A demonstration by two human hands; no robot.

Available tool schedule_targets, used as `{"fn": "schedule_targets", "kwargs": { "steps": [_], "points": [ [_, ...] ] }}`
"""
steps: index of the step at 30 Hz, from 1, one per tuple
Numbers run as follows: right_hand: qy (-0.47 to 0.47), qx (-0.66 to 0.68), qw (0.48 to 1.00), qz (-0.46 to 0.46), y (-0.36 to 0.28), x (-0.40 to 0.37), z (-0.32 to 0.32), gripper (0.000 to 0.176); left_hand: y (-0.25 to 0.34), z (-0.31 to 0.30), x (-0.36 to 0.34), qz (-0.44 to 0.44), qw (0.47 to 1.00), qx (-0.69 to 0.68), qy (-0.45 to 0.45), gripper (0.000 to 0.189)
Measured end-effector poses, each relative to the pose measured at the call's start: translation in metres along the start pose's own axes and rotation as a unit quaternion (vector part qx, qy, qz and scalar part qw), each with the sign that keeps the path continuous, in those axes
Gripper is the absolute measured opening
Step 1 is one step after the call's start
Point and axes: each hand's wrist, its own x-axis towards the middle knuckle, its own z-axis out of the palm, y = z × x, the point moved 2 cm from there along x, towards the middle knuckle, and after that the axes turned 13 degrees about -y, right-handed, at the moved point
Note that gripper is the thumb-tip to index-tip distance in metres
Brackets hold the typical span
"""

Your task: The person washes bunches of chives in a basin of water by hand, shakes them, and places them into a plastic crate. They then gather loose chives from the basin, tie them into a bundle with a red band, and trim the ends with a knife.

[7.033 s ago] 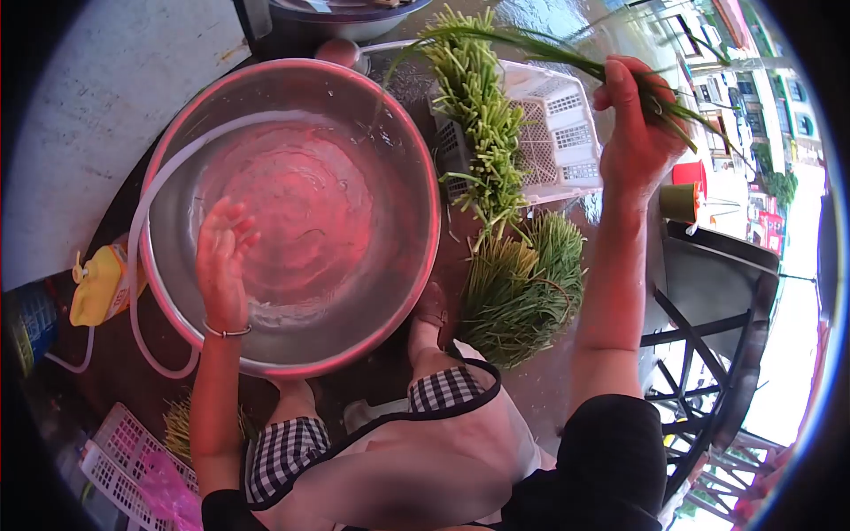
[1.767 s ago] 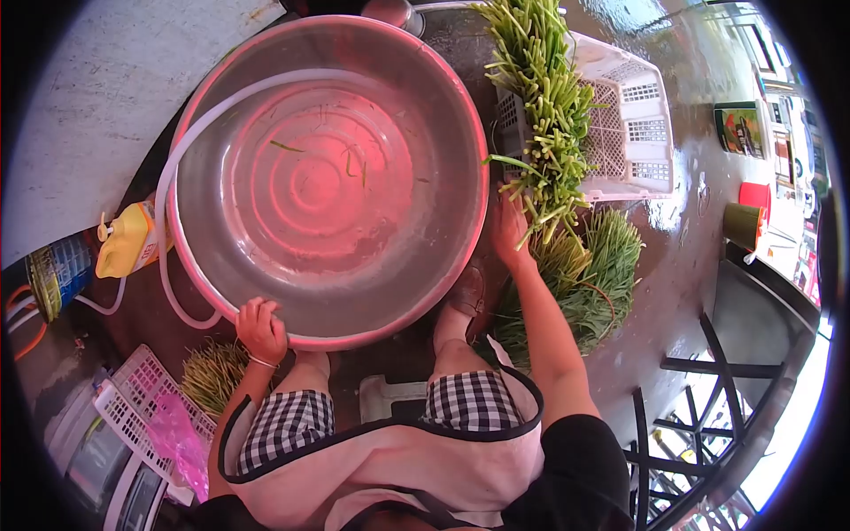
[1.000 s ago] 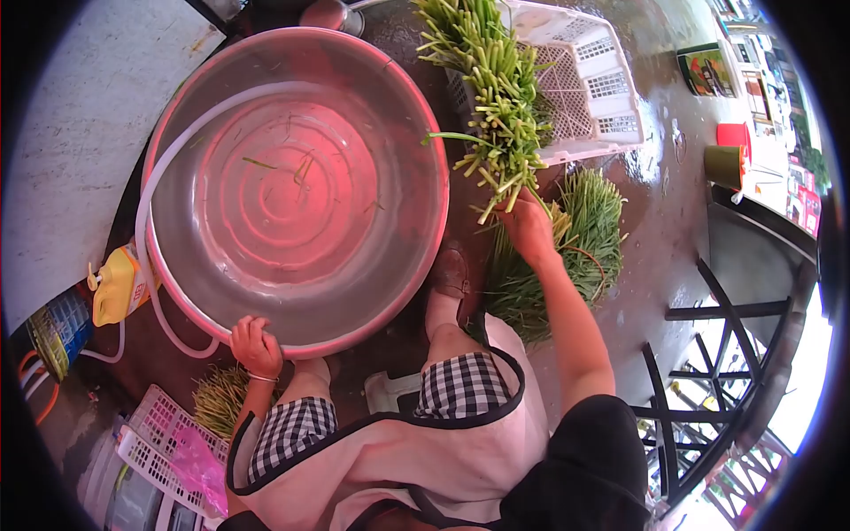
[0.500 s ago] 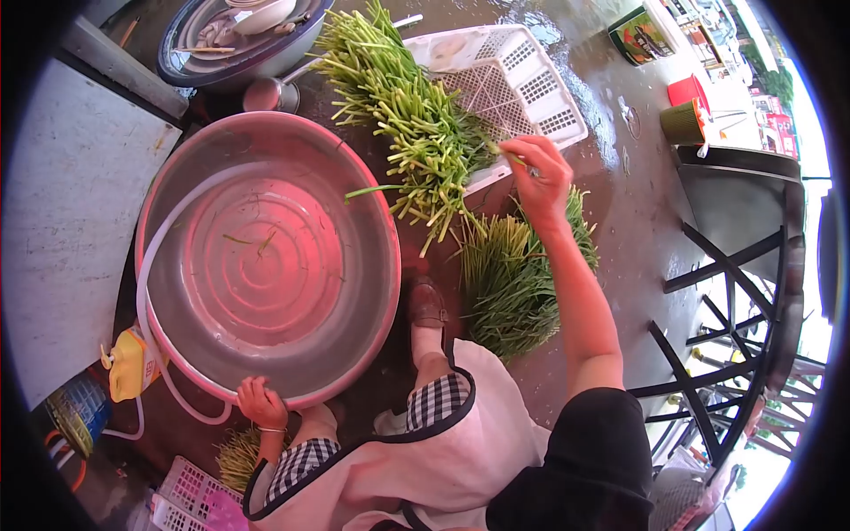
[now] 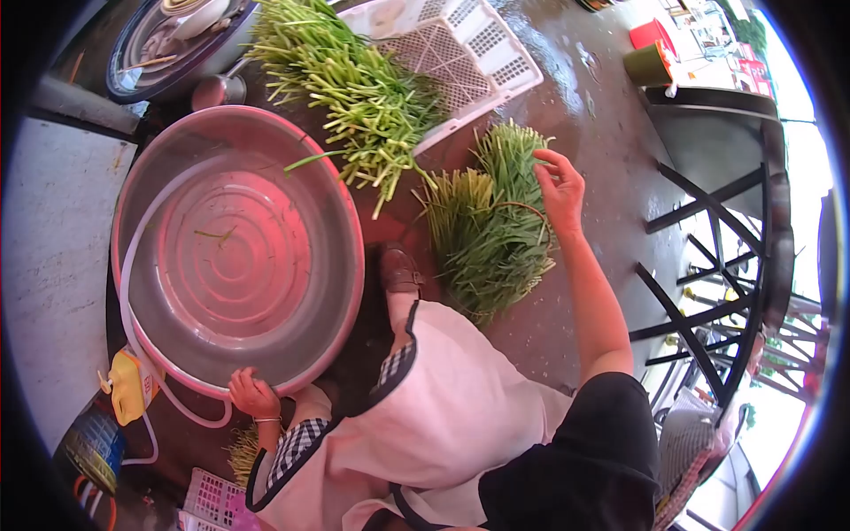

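My left hand [image 5: 252, 396] grips the near rim of a big steel basin [image 5: 142, 301] that holds shallow water and a few green scraps. My right hand [image 5: 560, 187] hovers with fingers apart over the right side of a tied bundle of green chives [image 5: 487, 234] lying on the wet ground. A heap of washed green stalks [image 5: 359, 84] lies across a white plastic basket [image 5: 469, 49] beyond the bundle. A white hose [image 5: 124, 265] curls along the basin's inner wall.
A yellow bottle [image 5: 128, 389] stands by the basin's near left. A second basin with dishes [image 5: 168, 35] sits at the far left. A dark metal frame [image 5: 717, 265] stands on the right. A small chive bunch [image 5: 241, 451] and a pink-white crate [image 5: 212, 504] lie near my left knee.
My right hand has come down from the basket's stalks to the tied bundle and now has spread fingers. My view has swung right. My left hand stays on the basin rim.
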Motion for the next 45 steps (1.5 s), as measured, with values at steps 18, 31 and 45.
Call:
{"fn": "schedule_targets", "kwargs": {
  "steps": [18,31,45],
  "points": [
    [-0.332,-0.504,0.788,-0.125,0.023,-0.119,-0.02,0.137,-0.023,-0.032,-0.022,0.009,0.987,-0.159,-0.008,0.041],
    [-0.36,-0.436,0.762,-0.316,0.063,-0.091,0.032,0.012,-0.041,-0.059,-0.141,-0.146,0.977,-0.155,-0.03,0.04],
    [-0.124,-0.28,0.926,-0.221,0.052,0.004,-0.159,0.031,-0.04,-0.041,-0.201,-0.138,0.985,-0.104,0.006,0.043]
  ]
}}
